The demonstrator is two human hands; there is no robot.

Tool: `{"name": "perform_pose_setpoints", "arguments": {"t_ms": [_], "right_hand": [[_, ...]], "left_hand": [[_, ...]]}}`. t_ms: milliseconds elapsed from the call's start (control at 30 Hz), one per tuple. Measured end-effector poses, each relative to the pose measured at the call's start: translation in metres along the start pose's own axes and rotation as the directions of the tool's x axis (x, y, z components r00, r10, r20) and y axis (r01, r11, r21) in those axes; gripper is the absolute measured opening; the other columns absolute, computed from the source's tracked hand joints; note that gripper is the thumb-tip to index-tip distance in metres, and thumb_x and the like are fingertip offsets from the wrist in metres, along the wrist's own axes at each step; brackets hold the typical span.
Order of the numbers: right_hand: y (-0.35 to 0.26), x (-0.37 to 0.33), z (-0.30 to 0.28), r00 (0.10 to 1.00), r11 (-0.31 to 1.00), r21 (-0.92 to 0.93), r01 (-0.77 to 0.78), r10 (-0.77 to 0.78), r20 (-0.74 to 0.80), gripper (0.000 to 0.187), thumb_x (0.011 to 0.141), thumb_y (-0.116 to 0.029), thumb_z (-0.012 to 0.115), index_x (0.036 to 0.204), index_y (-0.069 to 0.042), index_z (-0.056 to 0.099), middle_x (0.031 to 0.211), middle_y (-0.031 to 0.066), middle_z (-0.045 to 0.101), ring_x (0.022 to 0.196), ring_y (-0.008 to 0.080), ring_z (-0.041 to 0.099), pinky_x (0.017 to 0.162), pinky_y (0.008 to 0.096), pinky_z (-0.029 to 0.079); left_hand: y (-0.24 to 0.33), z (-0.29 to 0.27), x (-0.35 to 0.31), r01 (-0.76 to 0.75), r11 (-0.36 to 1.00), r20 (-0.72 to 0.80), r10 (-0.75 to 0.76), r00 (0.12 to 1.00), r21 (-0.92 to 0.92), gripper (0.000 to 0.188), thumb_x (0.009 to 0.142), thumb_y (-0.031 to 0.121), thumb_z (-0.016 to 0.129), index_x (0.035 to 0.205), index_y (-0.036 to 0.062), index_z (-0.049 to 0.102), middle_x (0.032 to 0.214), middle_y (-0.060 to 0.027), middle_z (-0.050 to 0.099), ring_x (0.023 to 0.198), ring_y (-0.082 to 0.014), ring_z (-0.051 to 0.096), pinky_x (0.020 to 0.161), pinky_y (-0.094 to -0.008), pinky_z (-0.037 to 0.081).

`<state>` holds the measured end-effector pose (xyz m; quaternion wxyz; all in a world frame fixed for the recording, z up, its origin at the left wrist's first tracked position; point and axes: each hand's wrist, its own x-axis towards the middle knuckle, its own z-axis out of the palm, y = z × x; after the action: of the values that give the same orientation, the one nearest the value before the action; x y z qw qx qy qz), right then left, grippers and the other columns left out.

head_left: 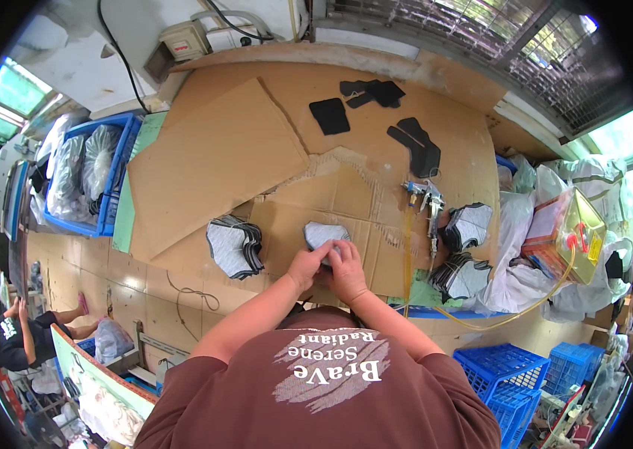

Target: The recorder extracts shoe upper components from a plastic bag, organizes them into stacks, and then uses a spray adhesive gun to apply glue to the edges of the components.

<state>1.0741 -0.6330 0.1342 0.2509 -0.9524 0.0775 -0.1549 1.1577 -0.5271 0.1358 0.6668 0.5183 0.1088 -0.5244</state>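
Close in front of me, a grey padded piece with a dark edge lies on the cardboard-covered table. My left hand and my right hand meet at its near edge, their fingers closed on it; the fingertips partly hide that edge. To the left stands a stack of similar grey pieces with black edges. Two more such stacks, an upper one and a lower one, sit at the right. Between them and my hands, farther out, rests a metal spray gun with a yellowish hose.
Flat black cutouts lie at the table's far side. A large cardboard sheet covers its left part. Blue crates stand at left and behind me at right. At right, a yellowish can has a hose. Another person is at far left.
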Motion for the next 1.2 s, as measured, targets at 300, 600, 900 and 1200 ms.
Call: {"name": "perform_pose_setpoints", "arguments": {"t_ms": [300,600,900,1200], "right_hand": [[0.028,0.016,-0.032,0.814,0.149,0.825,-0.545,0.332,0.478,0.054,0.058,-0.004,0.077,0.106,-0.004,0.051,0.105,0.0075,0.055,0.098,0.0182,0.052,0.085,0.0313,0.043],[0.032,0.016,-0.029,0.989,0.967,0.212,-0.143,0.131,0.068,0.046,0.059,-0.017,0.075,0.1,-0.011,0.055,0.095,0.0057,0.059,0.09,0.0239,0.053,0.084,0.0366,0.036],[0.02,0.028,-0.024,0.984,0.982,-0.096,-0.161,0.167,0.055,0.051,0.057,-0.037,0.072,0.097,-0.012,0.054,0.093,0.0047,0.056,0.094,0.0242,0.049,0.089,0.0405,0.029],[0.025,0.015,-0.015,0.994,0.994,-0.073,-0.085,0.089,0.056,0.041,0.059,-0.027,0.07,0.094,-0.013,0.055,0.085,0.0057,0.057,0.087,0.0242,0.053,0.088,0.042,0.031]], "left_hand": [[0.019,-0.011,-0.016,-0.191,0.981,0.231,0.19,0.954,-0.016,0.032,0.082,0.01,0.059,0.112,0.0039,0.052,0.105,-0.0057,0.057,0.098,-0.0162,0.055,0.082,-0.0323,0.046],[0.029,-0.029,0.007,-0.518,0.829,0.229,0.474,0.85,0.209,0.058,0.073,0.004,0.066,0.124,0.0038,0.038,0.107,-0.005,0.056,0.094,-0.0166,0.056,0.085,-0.0264,0.043],[0.005,-0.041,0.021,-0.227,0.973,0.203,0.231,0.952,-0.044,0.036,0.089,0.033,0.046,0.117,0.0098,0.047,0.11,-0.0018,0.055,0.081,-0.0082,0.05,0.058,-0.0207,0.037],[0.003,-0.031,0.022,-0.307,0.947,0.097,0.298,0.95,0.091,0.04,0.094,0.039,0.031,0.111,0.0085,0.05,0.096,-0.003,0.058,0.07,-0.0089,0.051,0.056,-0.0232,0.039]]}}
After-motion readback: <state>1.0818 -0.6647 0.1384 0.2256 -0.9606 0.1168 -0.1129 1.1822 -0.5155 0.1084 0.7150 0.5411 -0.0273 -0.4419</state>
